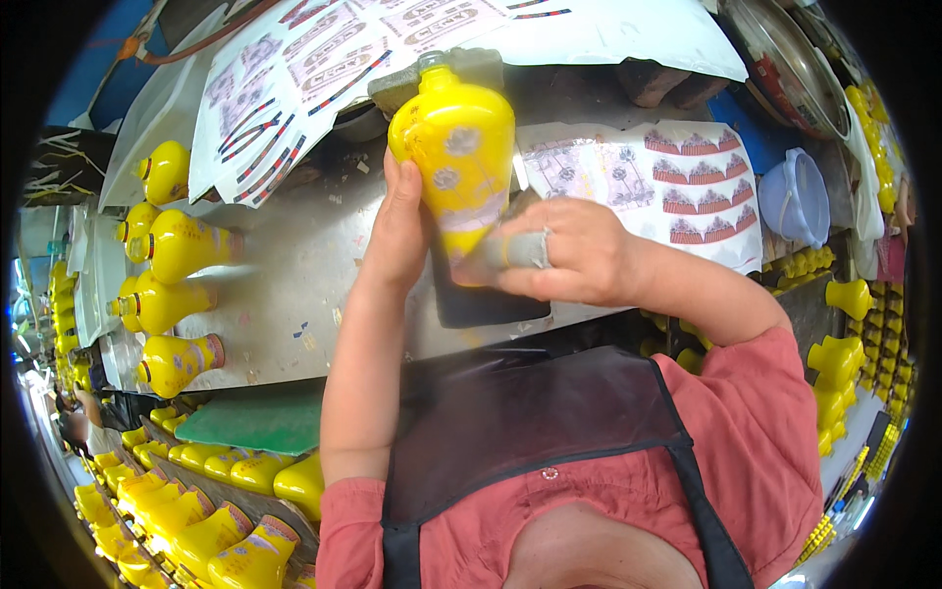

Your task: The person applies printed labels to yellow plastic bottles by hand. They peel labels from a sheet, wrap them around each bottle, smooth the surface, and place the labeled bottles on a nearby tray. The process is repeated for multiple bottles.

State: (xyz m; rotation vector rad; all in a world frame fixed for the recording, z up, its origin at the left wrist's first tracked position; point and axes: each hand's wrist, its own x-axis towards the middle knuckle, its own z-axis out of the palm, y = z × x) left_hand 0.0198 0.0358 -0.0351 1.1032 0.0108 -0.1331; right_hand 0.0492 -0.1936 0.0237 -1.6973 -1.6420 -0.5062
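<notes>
yellow bottle [453,147]: held up over the middle of the desk [294,265], neck pointing at its far edge
left hand [402,231]: fingers wrapped round the bottle's side, gripping firm
right hand [574,257]: fingers closed on a grey pad [515,250], pressed to the bottle's lower body
step: looks like smoothing a decal onto the body
next: likely needs even pressure, steady bottle
left edge: more yellow bottles [172,304] lying in a row

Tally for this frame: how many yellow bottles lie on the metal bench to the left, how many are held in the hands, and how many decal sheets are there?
Yellow bottles lying on bench: 5
Yellow bottle held in left hand and right hand: 1
Decal sheets: 2
Total: 8
</notes>
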